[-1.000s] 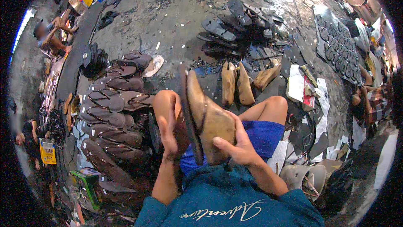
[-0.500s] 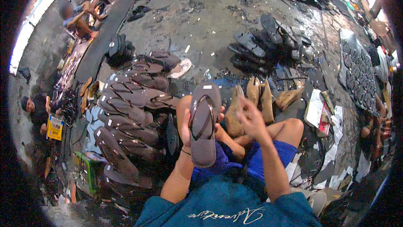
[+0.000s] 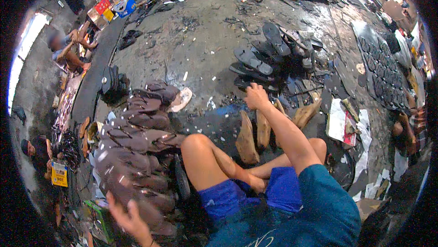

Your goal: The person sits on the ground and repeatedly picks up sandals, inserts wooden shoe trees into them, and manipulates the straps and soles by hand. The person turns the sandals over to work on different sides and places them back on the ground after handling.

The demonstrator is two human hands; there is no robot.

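My left hand is at the lower left, its fingers spread and slightly blurred, with nothing in them. It hovers beside a large heap of brown flip-flops with glossy dark straps; the nearest one is smeared by motion. My right hand reaches forward to the near edge of a pile of black sandals. Its fingers bend toward the lowest sandal, and their tips are hidden, so a grip on it cannot be made out. Wooden shoe lasts stand below my right forearm, in front of my crossed legs.
A pale sole lies at the heap's far end. More black footwear is stacked at left. Papers and a sheet with cut-out shapes lie at right. Another person sits at far left, near a blue box.
My left hand has let go of the brown flip-flop and moved down left to the heap. My right hand has gone forward to the black sandals. The view has shifted.
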